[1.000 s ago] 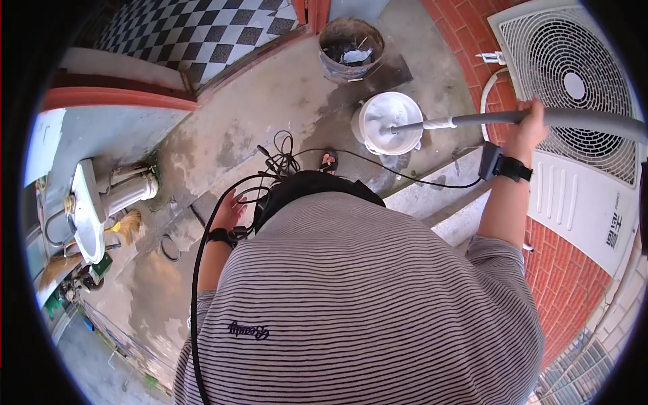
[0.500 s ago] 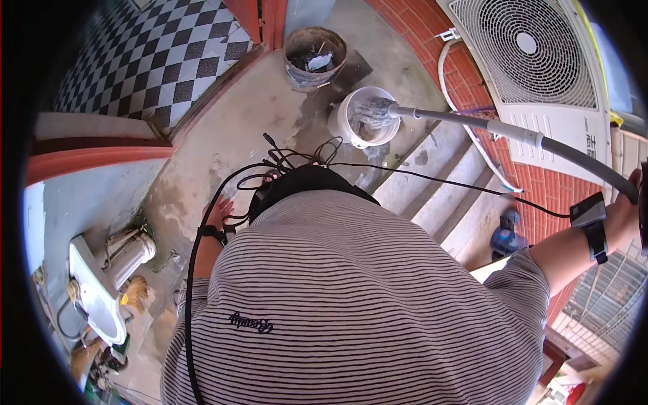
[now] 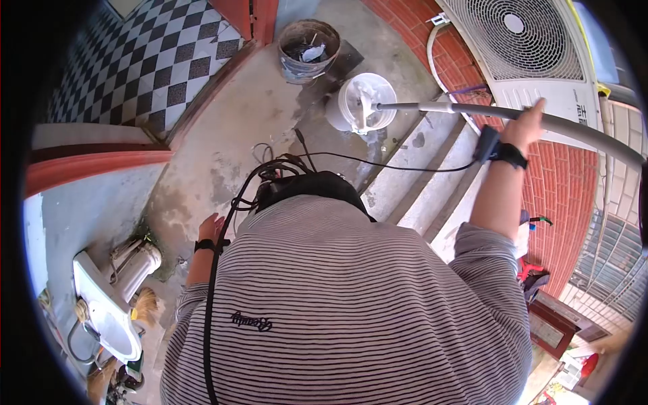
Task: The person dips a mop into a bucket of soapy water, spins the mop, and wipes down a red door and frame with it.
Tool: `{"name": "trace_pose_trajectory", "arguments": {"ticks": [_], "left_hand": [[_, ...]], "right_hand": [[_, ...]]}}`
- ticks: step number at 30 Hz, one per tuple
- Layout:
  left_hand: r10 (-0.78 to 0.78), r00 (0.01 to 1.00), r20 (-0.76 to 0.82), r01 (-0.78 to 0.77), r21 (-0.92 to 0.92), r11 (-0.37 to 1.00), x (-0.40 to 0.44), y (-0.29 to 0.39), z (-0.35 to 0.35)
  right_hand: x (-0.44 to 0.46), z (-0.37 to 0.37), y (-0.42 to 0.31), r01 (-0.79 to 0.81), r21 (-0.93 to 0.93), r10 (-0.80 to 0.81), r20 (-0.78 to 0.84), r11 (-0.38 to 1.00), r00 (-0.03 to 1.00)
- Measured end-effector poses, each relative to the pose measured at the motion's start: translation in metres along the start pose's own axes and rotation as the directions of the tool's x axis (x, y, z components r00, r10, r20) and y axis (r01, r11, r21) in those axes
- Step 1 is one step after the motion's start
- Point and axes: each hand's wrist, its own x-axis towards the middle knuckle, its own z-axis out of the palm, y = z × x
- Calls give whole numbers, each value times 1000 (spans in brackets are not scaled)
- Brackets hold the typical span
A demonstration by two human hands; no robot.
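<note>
One mop [image 3: 472, 109] slants across the scene, its head down inside one white bucket [image 3: 386, 88] on the concrete floor [image 3: 202, 148], its long grey pole running past the right edge of view. One pale collar sits on the pole near the bucket. The right grip [image 3: 526, 126] is closed around the pole, one digit sticking out past its far side. The left grip [image 3: 210, 227] is open, fingers spread, out by the left hip and just beside the black cables [image 3: 270, 165] bunched at the waist; how many cables there are I cannot tell.

Each wrist wears one black band, two in all; the right one bears one dark box [image 3: 486, 143]. Beside the white bucket stands one dark pail [image 3: 309, 67], making two containers, with dark stuff and one pale piece inside. To the right lie at least two concrete steps [image 3: 405, 158], then a red brick wall [image 3: 563, 175] and one air conditioner [image 3: 533, 71] with one round fan grille, the pole passing in front. To the left are one doorway to a chequered floor [image 3: 162, 61], one white basin [image 3: 111, 320] and one straw broom [image 3: 146, 307].
</note>
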Motion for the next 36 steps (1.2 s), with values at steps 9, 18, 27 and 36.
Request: {"name": "trace_pose_trajectory", "arguments": {"ticks": [9, 18, 27, 36], "left_hand": [[-165, 963, 213, 163, 31, 986, 35, 3, 41], [70, 935, 348, -111, 99, 989, -6, 22, 117], [-86, 995, 47, 81, 109, 991, -32, 1, 51], [-71, 992, 103, 64, 73, 995, -13, -5, 40]], "right_hand": [[79, -99, -64, -107, -228, 154, 203, 968, 967], [90, -98, -213, 18, 70, -31, 186, 997, 982], [66, -70, -25, -57, 37, 55, 58, 998, 997], [-59, -46, 113, -179, -204, 237, 311, 963, 920]]}}
